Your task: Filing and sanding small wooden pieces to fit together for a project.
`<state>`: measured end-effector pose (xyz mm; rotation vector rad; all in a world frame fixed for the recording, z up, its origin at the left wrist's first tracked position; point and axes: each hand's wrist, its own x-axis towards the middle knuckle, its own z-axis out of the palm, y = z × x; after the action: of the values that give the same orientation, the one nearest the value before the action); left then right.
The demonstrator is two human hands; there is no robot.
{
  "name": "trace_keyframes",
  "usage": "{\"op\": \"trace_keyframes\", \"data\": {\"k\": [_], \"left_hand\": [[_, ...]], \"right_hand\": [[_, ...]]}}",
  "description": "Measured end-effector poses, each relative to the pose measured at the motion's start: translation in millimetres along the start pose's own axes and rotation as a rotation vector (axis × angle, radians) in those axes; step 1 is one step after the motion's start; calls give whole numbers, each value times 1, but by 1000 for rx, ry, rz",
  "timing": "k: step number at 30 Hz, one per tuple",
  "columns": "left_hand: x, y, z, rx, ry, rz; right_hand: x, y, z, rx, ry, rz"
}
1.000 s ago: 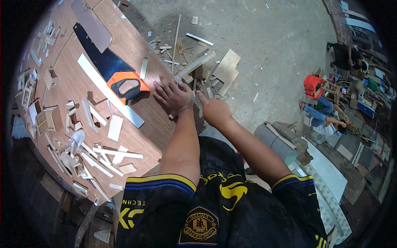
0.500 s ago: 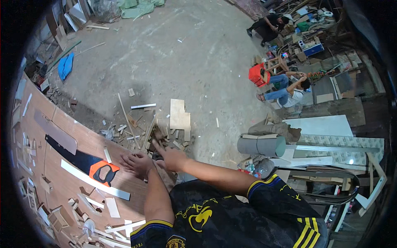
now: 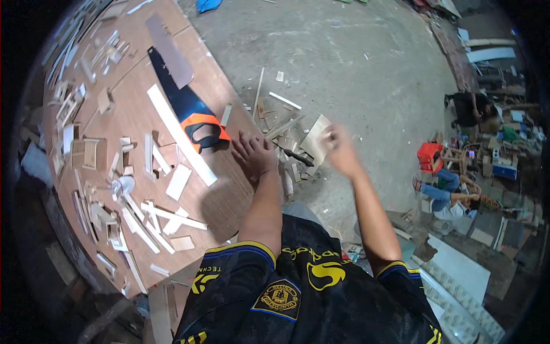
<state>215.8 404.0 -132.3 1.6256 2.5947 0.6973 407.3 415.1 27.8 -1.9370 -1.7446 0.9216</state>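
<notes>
My left hand (image 3: 256,155) rests with spread fingers on the wooden tabletop's edge, just below the orange-handled saw (image 3: 200,126). A thin tool with a black handle (image 3: 299,157) juts out beside its fingertips, over the floor; what supports it is unclear. Raised to the right of that tool is my right hand (image 3: 341,150), blurred, its finger shape unclear. A long white strip (image 3: 177,132) lies left of the saw, and a brownish flat blade-like piece (image 3: 169,49) lies above it.
Small wooden pieces (image 3: 137,223) cover the table's left part. Offcuts and a pale board (image 3: 315,135) lie on the floor (image 3: 355,69). At right, a seated person (image 3: 450,200) is beside a red container (image 3: 428,157); another bent person (image 3: 467,106) is near piled material.
My right hand has moved away from my left hand to the right, and the black-handled tool now shows between them. The head view has swung between frames; my left hand remains at the table edge.
</notes>
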Motion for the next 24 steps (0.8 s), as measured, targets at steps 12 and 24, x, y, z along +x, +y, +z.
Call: {"op": "trace_keyframes", "data": {"k": [12,24], "left_hand": [[1,-2,8,1,27,-36],[6,1,12,15,35,8]], "right_hand": [[-3,-14,112,-709,-439,0],[3,-52,76,-777,-635,129]]}}
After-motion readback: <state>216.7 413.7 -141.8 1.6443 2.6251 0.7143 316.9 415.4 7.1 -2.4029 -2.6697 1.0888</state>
